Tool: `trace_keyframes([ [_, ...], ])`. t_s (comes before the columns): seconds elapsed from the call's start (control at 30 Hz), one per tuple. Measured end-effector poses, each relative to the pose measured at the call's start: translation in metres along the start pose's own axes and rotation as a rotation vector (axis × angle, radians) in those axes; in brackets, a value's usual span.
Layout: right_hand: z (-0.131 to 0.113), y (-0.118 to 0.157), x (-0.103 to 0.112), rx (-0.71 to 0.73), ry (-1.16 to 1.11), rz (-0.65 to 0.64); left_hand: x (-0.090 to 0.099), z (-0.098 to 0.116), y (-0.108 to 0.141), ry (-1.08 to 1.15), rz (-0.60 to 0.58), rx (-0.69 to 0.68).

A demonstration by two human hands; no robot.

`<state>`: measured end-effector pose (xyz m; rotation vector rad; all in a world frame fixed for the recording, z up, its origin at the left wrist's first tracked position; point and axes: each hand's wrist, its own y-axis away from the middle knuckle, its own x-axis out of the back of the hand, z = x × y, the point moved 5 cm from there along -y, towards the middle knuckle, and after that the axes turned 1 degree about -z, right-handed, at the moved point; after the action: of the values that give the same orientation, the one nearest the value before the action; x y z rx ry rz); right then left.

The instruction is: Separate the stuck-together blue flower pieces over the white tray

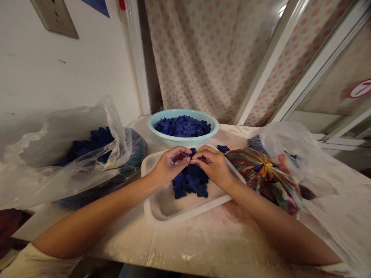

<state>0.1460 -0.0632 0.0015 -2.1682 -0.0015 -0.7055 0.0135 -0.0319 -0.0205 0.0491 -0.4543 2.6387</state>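
Dark blue flower-shaped pieces (189, 182) lie in a small heap in a shallow white plastic tray (156, 208). One small dark blue piece (193, 153) sits just above the heap, between the two hands. The left hand (171, 166) and the right hand (213, 166) both have a closed grip, with the fingertips pinched in on that piece from each side. The fingers point at each other across the tray, so the hands make a line from side to side. The piece is too small and too hidden to tell which way it points. The hands are right over the tray, likely so that a dropped piece would fall into it.

Behind the tray is a round light blue plastic bowl (174, 140) full of more dark blue pieces (182, 126), easy to reach. Some loose blue pieces (223, 148) lie just past the tray's far edge. Left of the tray, a clear plastic bag (72, 146) holds other blue pieces (92, 144). Right of the tray sit a striped red, green and yellow bag (265, 181) and another clear plastic bag (290, 144). Under it all is a counter (185, 247) covered in shiny plastic.
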Motion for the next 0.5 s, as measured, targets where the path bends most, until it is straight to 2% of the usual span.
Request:
trace_keyframes([
  [0.27, 0.019, 0.001, -0.007, -0.278, -0.253, -0.094, 0.004, -0.001, -0.003, -0.011, 0.056, -0.007],
  [0.5, 0.018, 0.000, -0.008, -0.318, -0.242, -0.097, 0.003, -0.004, -0.003, -0.018, 0.035, -0.024],
])
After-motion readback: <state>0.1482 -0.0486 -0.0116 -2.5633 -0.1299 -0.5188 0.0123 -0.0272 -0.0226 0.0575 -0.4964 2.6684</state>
